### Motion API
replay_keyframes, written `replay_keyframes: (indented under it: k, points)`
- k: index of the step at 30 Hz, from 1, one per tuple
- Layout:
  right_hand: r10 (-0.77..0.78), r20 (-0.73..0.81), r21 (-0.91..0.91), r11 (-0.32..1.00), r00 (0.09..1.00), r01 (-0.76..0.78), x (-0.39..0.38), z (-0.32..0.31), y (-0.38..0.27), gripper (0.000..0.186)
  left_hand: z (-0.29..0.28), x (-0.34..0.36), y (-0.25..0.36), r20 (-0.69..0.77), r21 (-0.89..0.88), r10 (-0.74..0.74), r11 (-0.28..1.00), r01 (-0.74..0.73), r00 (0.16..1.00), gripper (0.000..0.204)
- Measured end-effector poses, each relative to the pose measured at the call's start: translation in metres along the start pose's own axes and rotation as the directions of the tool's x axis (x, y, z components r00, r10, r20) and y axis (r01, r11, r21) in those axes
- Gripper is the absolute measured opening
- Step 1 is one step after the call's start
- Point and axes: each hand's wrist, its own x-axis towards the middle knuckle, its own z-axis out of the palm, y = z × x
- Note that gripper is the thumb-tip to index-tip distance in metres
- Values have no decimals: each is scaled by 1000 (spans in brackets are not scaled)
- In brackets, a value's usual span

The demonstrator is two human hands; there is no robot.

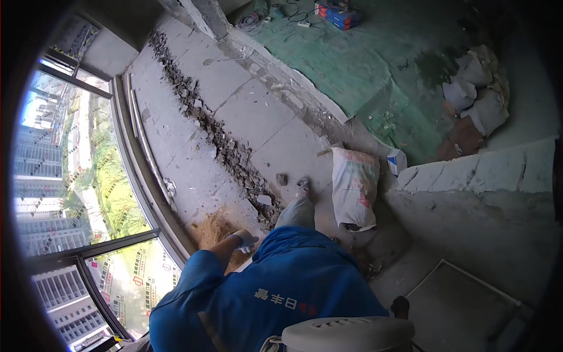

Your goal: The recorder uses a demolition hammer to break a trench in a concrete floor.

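Observation:
My left hand [247,239], in a pale work glove, hangs low beside my left thigh. Its fingers look curled, and whatever they may hold is hidden. Straw-coloured broom bristles [214,230] lie on the floor just beyond it, partly covered by my forearm. A row of broken rubble [231,155] runs from near my foot [302,185] toward the far left. My right hand does not show; a small dark shape [400,306] at my right side is too unclear to name.
A filled white woven sack [355,186] lies right of my foot, beside a small box [397,161]. A low wall [481,176] borders the right. Beyond are green sheeting [328,76], piled sacks [484,97] and a blue-red case [339,14]. Windows [82,170] line the left.

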Motion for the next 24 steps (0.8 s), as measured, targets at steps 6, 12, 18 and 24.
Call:
replay_keyframes:
  k: [6,12,18,24]
  points:
    - [-225,-224,-276,948,948,160,145,-58,-152,11,-56,48,34,-54,-17,171,985,-172,984,48]
    - [-12,105,476,879,994,-40,221,-7,-342,22,-126,38,59,-370,-310,314,845,-435,874,29]
    - [52,524,-477,845,850,242,314,25,-309,19,-200,44,79,-519,-546,210,664,-511,828,24]
    - [-612,518,-491,359,598,793,396,-1,-331,18,-247,82,79,-604,-308,274,786,-537,748,26]
